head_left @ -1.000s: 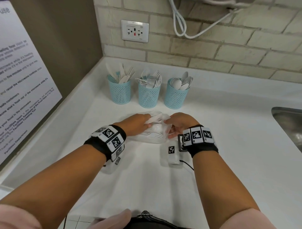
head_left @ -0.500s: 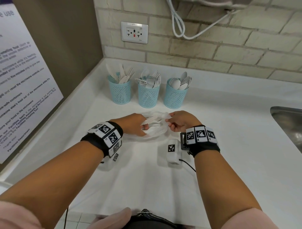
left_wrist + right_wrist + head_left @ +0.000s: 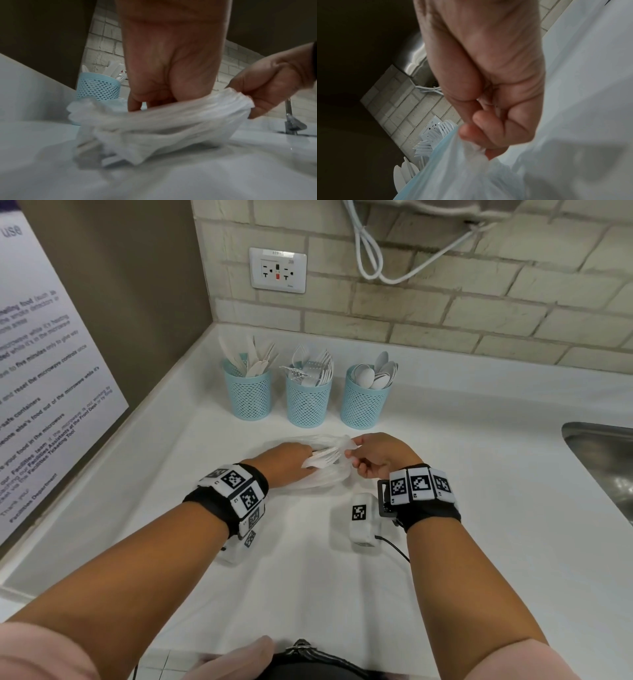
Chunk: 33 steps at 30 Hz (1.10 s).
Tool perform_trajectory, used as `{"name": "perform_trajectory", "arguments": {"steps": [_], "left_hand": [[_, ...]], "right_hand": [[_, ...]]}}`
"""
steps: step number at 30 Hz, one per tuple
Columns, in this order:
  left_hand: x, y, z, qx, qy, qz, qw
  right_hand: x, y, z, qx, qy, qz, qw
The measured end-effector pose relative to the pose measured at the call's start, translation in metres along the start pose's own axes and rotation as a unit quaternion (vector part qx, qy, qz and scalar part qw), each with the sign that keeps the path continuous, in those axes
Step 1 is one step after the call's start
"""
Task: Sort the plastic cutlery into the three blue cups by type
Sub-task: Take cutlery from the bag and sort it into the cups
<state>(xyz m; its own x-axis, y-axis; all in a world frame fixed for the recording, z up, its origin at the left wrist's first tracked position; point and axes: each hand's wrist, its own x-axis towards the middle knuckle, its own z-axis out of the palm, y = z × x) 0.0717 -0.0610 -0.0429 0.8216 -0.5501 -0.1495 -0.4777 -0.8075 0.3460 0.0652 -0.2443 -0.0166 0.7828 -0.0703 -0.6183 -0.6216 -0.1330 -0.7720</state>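
1. A thin clear plastic bag (image 3: pixel 318 470) lies on the white tabletop (image 3: pixel 479 508) at the middle of the head view, just in front of the three blue cups (image 3: pixel 307 402) standing in a row in the upper middle.
2. The right hand (image 3: pixel 380 457) pinches the bag's edge between thumb and curled fingers (image 3: pixel 481 121), lifted a little, probably to keep the mouth open.
3. The left hand (image 3: pixel 287 462) reaches into the bag; its fingers seem closed on a bunch of white forks (image 3: pixel 325 455), though the wrist view is too blurred to be sure.
4. The cups already hold sorted pieces: knives in the left one, forks in the middle one, spoons in the right one.
5. Compared with half a second ago, the left hand has slid further left with the forks, and the right hand has raised the bag's edge slightly.
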Motion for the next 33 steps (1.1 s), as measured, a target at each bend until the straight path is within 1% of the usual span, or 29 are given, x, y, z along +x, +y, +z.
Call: {"name": "perform_trajectory", "arguments": {"steps": [5,8,10,12,16,20,25,30,33], "left_hand": [[0.0,-0.007,0.0,0.008,-0.01,0.01,1.0],[-0.001,-0.005,-0.002,0.026,0.002,0.022,0.999],[-0.001,-0.006,0.0,0.054,0.013,0.019,0.998],[-0.001,-0.006,0.002,0.054,0.024,0.018,0.998],[-0.001,-0.011,-0.001,-0.041,0.04,-0.002,0.998],[0.001,-0.016,-0.003,-0.094,0.034,-0.026,0.995],[0.0,-0.018,-0.007,-0.166,0.035,-0.027,0.985],[0.002,-0.021,-0.004,-0.201,0.052,-0.043,0.977],[0.002,-0.015,-0.008,-0.238,0.069,-0.051,0.967]], "right_hand": [[0.004,0.003,-0.004,0.009,0.009,-0.005,1.0],[0.005,0.004,-0.002,0.013,0.005,-0.012,1.0],[0.005,0.005,-0.001,0.016,0.004,-0.017,1.0],[0.004,0.005,-0.002,0.018,0.005,-0.018,1.0],[0.004,0.005,-0.005,0.012,0.017,-0.019,1.0],[0.002,0.004,-0.004,-0.016,0.029,-0.027,0.999],[0.002,0.004,-0.004,-0.036,0.049,-0.037,0.997],[-0.001,0.002,-0.005,-0.053,0.067,-0.048,0.995],[-0.003,-0.002,-0.005,-0.079,0.086,-0.065,0.991]]}}
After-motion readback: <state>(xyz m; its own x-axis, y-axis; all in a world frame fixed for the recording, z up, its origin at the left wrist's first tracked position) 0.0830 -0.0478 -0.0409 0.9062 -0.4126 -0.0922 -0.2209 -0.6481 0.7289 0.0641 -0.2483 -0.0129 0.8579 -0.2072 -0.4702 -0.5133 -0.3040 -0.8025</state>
